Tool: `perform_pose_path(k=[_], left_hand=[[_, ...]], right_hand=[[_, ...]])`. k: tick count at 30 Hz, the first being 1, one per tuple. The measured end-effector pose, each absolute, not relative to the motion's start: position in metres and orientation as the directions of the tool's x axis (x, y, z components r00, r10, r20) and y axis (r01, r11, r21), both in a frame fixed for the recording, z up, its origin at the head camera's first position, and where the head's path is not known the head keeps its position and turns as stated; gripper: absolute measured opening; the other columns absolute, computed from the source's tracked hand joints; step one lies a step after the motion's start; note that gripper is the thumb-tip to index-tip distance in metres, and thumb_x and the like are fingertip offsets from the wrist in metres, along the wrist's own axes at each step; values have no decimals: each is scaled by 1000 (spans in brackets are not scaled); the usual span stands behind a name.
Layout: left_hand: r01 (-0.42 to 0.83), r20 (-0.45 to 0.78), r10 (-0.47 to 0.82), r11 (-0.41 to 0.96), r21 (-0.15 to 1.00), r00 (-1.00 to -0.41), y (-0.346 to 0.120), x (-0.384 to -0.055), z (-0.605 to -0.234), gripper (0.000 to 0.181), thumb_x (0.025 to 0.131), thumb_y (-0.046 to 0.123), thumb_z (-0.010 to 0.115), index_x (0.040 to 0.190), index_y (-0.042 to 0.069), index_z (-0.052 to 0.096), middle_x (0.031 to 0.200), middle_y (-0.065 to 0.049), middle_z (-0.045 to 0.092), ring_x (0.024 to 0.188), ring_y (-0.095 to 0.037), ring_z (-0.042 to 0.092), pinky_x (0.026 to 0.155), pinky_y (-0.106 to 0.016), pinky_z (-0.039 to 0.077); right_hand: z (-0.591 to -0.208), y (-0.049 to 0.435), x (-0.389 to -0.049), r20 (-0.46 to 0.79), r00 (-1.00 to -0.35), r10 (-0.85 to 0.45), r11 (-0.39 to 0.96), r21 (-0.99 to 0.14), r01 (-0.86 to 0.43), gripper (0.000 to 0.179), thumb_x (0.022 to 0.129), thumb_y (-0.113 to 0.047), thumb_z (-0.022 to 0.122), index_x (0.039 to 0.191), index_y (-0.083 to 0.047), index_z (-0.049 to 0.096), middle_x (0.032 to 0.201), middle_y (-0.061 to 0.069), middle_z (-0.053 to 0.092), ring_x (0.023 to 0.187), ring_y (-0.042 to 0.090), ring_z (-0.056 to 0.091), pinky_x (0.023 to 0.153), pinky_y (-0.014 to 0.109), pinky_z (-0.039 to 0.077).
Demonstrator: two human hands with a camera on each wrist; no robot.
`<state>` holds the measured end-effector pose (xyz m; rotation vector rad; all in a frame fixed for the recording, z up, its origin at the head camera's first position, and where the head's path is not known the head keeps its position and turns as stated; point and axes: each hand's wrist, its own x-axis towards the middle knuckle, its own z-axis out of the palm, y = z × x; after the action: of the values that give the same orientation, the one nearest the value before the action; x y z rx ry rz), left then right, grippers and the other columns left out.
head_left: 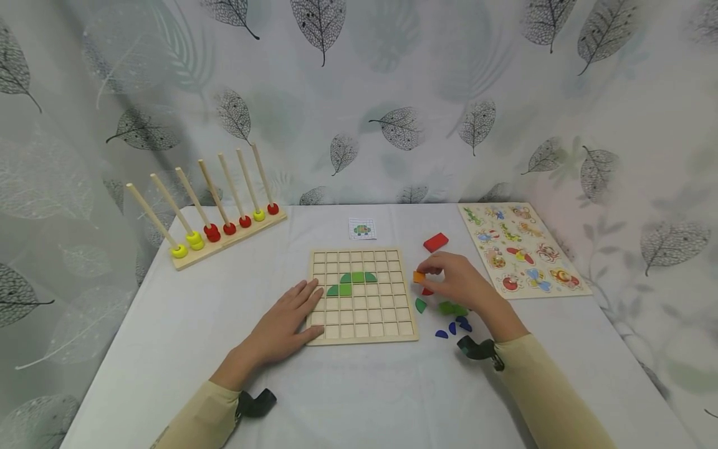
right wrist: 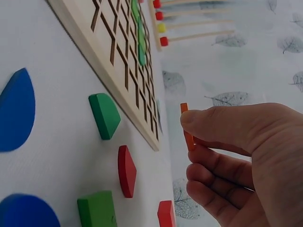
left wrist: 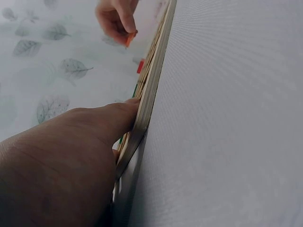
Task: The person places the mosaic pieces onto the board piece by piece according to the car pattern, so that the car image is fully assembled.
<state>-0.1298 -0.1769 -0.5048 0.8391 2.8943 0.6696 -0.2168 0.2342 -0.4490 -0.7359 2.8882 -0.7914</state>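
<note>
My right hand [head_left: 457, 280] pinches a thin orange square tile [right wrist: 186, 126] between thumb and forefinger, raised above the table just right of the wooden grid board [head_left: 364, 342]. The other fingers curl loosely below it in the right wrist view. My left hand [head_left: 283, 327] rests on the board's left edge, fingers extended over the rim and thumb [left wrist: 118, 116] on its near left corner. Green squares and rounded green pieces [head_left: 358, 277] sit in two rows of the grid's upper left part.
Loose pieces lie right of the board: red blocks [head_left: 435, 242], a green rounded piece [head_left: 421, 305], green squares [head_left: 453, 308], several blue ones [head_left: 442, 334]. A pattern card [head_left: 362, 229] lies behind. A peg stand with beads [head_left: 235, 239] stands left, an animal puzzle [head_left: 561, 293] right.
</note>
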Motion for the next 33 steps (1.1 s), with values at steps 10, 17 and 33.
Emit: perform_pose_path(k=[10,17,33], left_hand=[[503,75,523,757,417,-849,-177,-131,-507,83,107,51,64,171,7,33,179,-11,23,165,-35,16,132,-53,20],[500,71,521,758,418,-850,-178,-132,-509,83,107,51,64,171,8,33,179,-10,22,165,-34,16,132,-53,19],[501,75,521,756,421,-850,-177,-132,-508,83,107,51,64,171,7,34,178,-11,24,165,-34,16,132,-52,19]], right_hand=[[-449,219,-218,61,-876,-478,750,-490,-444,26,94,-17,86,119,-13,81,109,-5,73,100,19,63,89,40,58],[-448,209,-218,102,-847,-521,710,-500,-497,24,93,-14,87,116,-11,82,104,-5,71,96,19,62,86,39,57],[-446,185,-222,86,-845,-527,703,-515,-491,23,94,-18,87,117,-14,82,106,-7,71,100,21,64,89,37,57]])
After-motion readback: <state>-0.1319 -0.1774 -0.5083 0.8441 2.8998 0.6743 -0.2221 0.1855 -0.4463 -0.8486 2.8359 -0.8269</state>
